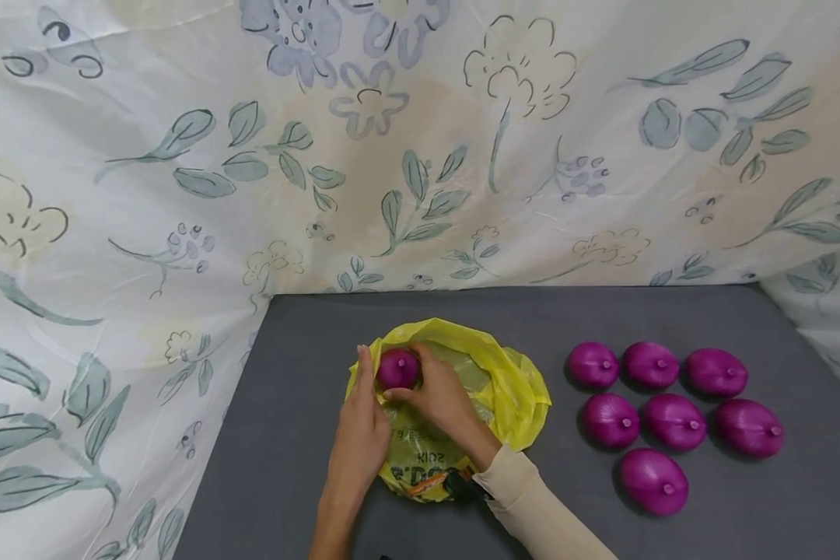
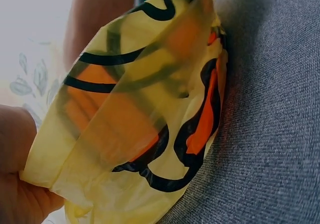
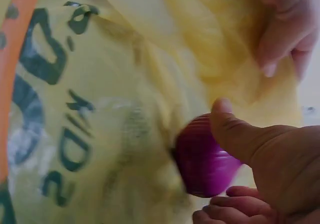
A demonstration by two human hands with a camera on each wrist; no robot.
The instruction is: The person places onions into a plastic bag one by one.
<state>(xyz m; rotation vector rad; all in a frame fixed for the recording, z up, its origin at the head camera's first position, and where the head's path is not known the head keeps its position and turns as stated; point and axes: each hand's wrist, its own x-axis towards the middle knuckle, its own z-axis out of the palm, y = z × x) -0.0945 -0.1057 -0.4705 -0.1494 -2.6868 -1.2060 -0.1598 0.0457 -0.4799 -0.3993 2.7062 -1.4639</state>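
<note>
A yellow plastic bag [image 1: 526, 393] with dark lettering and orange print lies with its mouth spread wide. My left hand [image 1: 362, 432] is at the bag's left rim; in the left wrist view, that hand [image 2: 22, 179] pinches the bag's edge. Inside the mouth, near the left side, my right hand [image 1: 442, 395] holds a shiny purple onion [image 1: 397, 369] between thumb and fingers. The right wrist view shows the thumb against the ribbed onion [image 3: 205, 156], with the fingers curled below it. Part of the onion is hidden behind the right hand.
To the right of the bag, several more purple onions [image 1: 674, 421] lie in loose rows, with one [image 1: 653, 481] nearest the front. All of this is on a dark grey tabletop [image 1: 273, 435]. A floral-patterned cloth [image 1: 420, 233] hangs behind and along the sides.
</note>
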